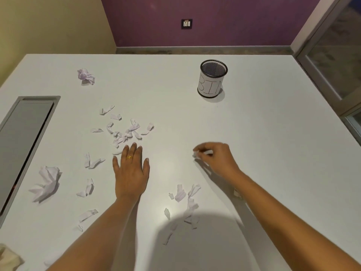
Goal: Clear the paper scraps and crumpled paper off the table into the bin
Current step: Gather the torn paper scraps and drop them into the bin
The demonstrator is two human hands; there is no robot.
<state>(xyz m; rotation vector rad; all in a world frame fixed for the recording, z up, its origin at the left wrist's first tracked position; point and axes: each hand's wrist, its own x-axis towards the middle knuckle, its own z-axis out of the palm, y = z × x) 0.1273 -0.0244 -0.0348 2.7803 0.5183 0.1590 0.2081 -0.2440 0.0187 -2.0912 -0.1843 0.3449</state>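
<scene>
Left hand (131, 173): lies palm down and flat on the table (254, 133), fingers spread; its grip is wide open and holds nothing. A gold ring (129, 157) sits on one finger. The fingertips point at the middle cluster of scraps (125, 132) and end just short of it.
Right hand (214, 156): blurred, raised a little over the table, fingers curled together; the grip is pinched closed on a small paper scrap (196, 154) that shows at the fingertips.
Bin (213, 78): a black mesh cup with a white label lettered "BIN", upright on the far right part of the table, well apart from both hands. The table between the right hand and the bin is bare.
Near scraps (185, 200): a loose scatter between the two forearms, partly in the shadow at the near edge.
Left scraps (89, 173): strips spread to the left of the left hand and down beside its forearm.
Large crumpled paper (46, 182): near the left edge, beside the recessed panel.
Small crumpled paper (86, 76): far left, well apart from everything else.
Recessed panel (25, 137): a grey rectangular inset along the table's left side.
Cloth (9, 257): a pale bundle at the near left corner, cut off by the frame.
Wall socket (186, 23): on the purple wall beyond the table.
Under the right forearm: a small pale bit lies in shadow; I cannot tell what it is.
</scene>
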